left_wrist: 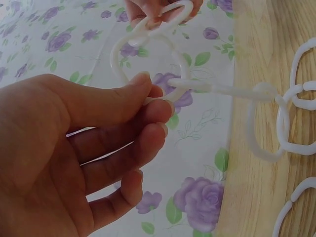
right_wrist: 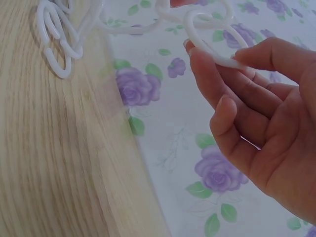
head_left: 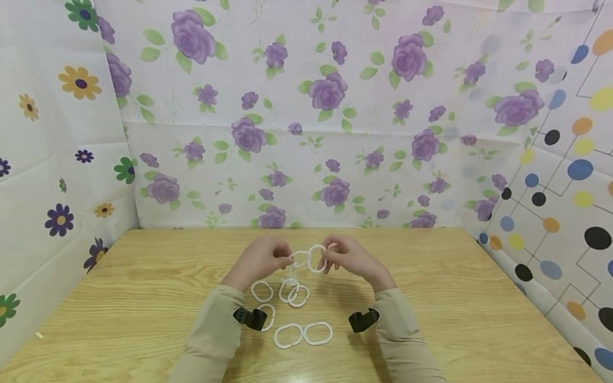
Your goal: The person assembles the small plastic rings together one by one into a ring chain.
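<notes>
Floral sheeting point(head_left: 292, 175) backs the counter point(head_left: 431, 276). Left hand point(head_left: 262, 259) pinches one white link point(left_wrist: 115, 59), right hand point(head_left: 354, 259) a second link point(right_wrist: 222, 61); the two meet about midway between the hands.

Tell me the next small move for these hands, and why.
Probably a gentle outward tug by the right hand on the right ring: it crosses the left ring, which the left hand pinches, and whether the two are properly hooked is hard to tell.
</notes>
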